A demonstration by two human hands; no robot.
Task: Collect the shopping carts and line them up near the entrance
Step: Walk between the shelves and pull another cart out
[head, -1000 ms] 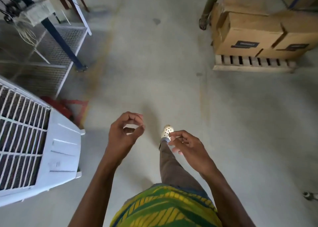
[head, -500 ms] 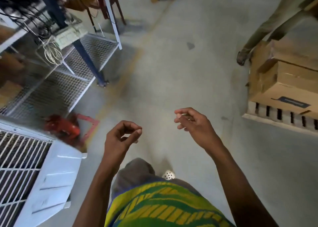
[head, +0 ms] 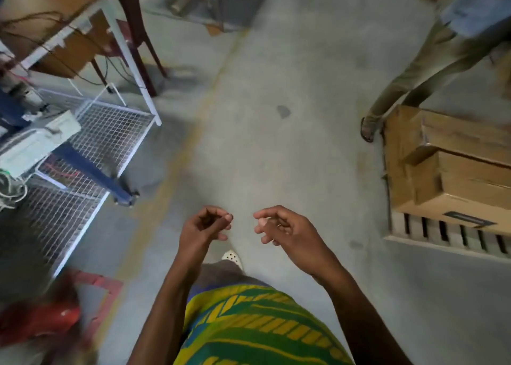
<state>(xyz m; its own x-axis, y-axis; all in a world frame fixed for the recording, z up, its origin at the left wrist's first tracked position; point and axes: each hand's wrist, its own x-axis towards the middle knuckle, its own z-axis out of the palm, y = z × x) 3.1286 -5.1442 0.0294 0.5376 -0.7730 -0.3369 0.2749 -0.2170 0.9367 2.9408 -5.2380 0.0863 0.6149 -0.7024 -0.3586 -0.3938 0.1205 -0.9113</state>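
Note:
No shopping cart shows plainly in the head view. My left hand (head: 203, 226) and my right hand (head: 286, 228) hang in front of me over the bare concrete floor, a short gap between them. Both have loosely curled fingers and hold nothing. Below them are my patterned green and yellow shirt and one white shoe (head: 232, 257) stepping forward.
A white-framed wire-mesh rack (head: 110, 132) with a blue post and cables stands on the left. A blurred red object (head: 41, 320) lies at lower left. Cardboard boxes (head: 456, 171) on a wooden pallet (head: 442, 240) sit on the right, another person's leg (head: 409, 80) behind them. A faded yellow floor line (head: 177, 157) runs ahead.
I have walked forward: the white grille unit has left view, and the rack, boxes and another person have come nearer. My hands stay raised and holding nothing, now closer together.

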